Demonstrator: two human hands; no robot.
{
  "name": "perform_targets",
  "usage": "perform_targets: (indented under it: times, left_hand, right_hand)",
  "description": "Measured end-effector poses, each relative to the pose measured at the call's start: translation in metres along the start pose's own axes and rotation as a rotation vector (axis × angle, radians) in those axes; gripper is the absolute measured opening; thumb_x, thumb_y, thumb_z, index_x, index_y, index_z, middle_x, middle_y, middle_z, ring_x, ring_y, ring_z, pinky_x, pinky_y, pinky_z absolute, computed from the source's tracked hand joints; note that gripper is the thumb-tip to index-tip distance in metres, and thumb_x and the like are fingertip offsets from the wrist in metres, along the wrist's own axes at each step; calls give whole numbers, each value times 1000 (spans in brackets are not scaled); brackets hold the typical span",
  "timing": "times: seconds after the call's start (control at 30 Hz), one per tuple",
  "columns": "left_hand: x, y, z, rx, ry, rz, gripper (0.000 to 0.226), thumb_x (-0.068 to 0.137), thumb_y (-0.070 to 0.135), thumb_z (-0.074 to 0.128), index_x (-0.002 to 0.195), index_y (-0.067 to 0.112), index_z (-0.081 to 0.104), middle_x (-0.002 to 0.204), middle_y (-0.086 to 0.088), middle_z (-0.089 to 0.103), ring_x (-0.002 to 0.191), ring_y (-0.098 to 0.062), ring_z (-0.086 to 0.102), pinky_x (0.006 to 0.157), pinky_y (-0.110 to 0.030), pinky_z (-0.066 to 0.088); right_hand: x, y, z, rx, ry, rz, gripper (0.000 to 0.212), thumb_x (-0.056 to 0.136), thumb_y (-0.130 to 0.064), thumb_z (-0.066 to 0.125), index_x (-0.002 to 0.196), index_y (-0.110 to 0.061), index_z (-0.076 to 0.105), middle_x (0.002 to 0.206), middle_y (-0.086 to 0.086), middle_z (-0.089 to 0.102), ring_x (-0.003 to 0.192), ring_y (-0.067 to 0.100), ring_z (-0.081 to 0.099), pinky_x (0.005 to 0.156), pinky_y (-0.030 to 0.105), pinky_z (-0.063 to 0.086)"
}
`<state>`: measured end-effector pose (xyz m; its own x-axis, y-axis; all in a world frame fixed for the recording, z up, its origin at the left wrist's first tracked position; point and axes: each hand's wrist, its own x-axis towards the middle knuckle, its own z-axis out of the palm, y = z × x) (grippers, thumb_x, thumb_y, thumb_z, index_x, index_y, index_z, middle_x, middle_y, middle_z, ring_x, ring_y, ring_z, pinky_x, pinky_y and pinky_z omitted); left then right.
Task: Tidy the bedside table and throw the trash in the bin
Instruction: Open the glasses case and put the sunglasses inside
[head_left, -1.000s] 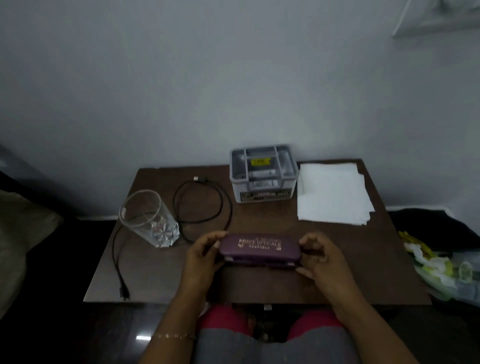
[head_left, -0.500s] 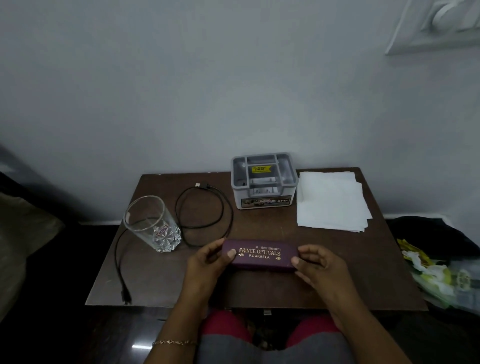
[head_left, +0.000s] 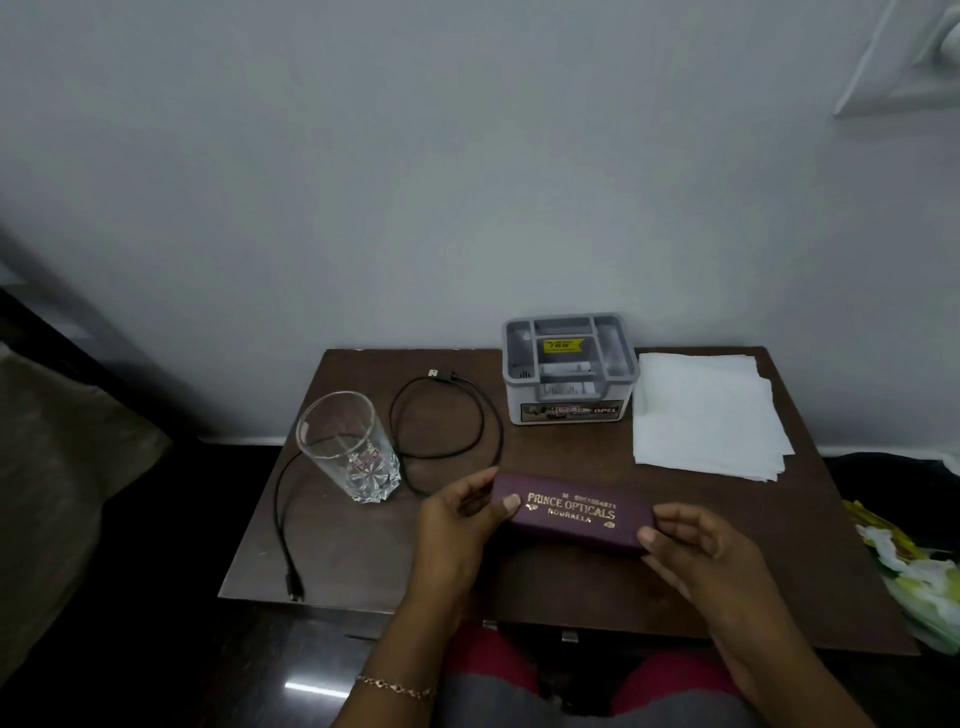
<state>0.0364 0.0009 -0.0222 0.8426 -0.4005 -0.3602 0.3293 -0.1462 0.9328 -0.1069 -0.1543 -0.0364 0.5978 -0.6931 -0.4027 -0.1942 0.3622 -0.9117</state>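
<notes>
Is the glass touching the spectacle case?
Apart. The head view shows bare table and the left hand between the glass and the case.

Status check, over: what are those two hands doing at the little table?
Left hand, right hand grip purple spectacle case by its ends. Glass, cable, organiser, papers on table.

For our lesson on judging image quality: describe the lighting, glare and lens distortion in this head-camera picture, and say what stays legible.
Head view: dim, flat light, dark corners; one bright glare streak on the floor; wide-angle bending at the table edges; gold lettering on the spectacle case readable, held between left hand and right hand; the glass shows faint highlights.
</notes>
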Motion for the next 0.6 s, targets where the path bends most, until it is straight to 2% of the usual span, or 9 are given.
perform_targets:
  times: [0.07,0.13,0.2,0.3,0.4,0.47,0.53,0.6]
  left_hand:
    - [-2,32,3,53,7,85,44,79,-1,67,122,4,58,97,0,71,78,2,66,68,-10,53]
    - [1,68,-1,82,8,185,43,81,3,67,122,10,59,104,-4,69,79,2,65,67,-9,53]
    - [9,104,-13,114,31,288,41,80,7,69,119,12,61,103,-4,70,85,-6,67,70,-10,53]
    - [28,150,-43,132,73,378,35,78,8,70,113,12,64,96,-2,70,80,-10,65,69,-12,54]
    - [59,174,-84,205,104,371,36,82,10,67,117,10,60,100,-3,67,86,-13,65,67,-12,55]
    - [85,167,-115,215,139,326,40,85,11,65,124,6,57,104,-5,66,94,-15,64,65,-11,54]
    - [108,144,-143,170,182,271,42,86,8,62,127,3,54,106,-7,65,89,-13,63,61,-8,52]
    - [122,114,-166,148,230,202,41,88,5,59,129,1,52,109,-12,62,84,-9,60,61,-7,52]
  right_hand:
    - [-8,-25,6,0,15,-62,21,80,-4,68,98,-13,63,104,11,67,100,23,65,71,21,59]
    - [-13,-59,18,-5,-5,-155,23,81,-12,69,102,-18,63,103,5,69,101,18,66,71,20,58]
    - [-13,-90,39,-15,-27,-251,24,82,-17,68,105,-22,63,104,0,68,100,14,66,70,18,57]
    - [3,-127,84,-34,-60,-347,19,86,-17,65,104,-19,63,105,1,68,98,13,66,80,25,55]
    - [31,-141,139,-43,-161,-310,6,91,-15,58,92,-19,62,103,5,67,97,17,66,82,26,55]
    - [56,-133,180,-120,-217,-256,18,92,-16,54,77,-24,60,100,4,67,100,22,64,90,37,53]
    - [76,-116,213,-221,-266,-208,26,90,-14,49,68,-23,59,94,6,67,101,27,62,96,47,48]
    - [89,-96,235,-278,-369,-124,34,90,-4,42,63,-20,56,88,8,65,95,26,58,92,42,47]
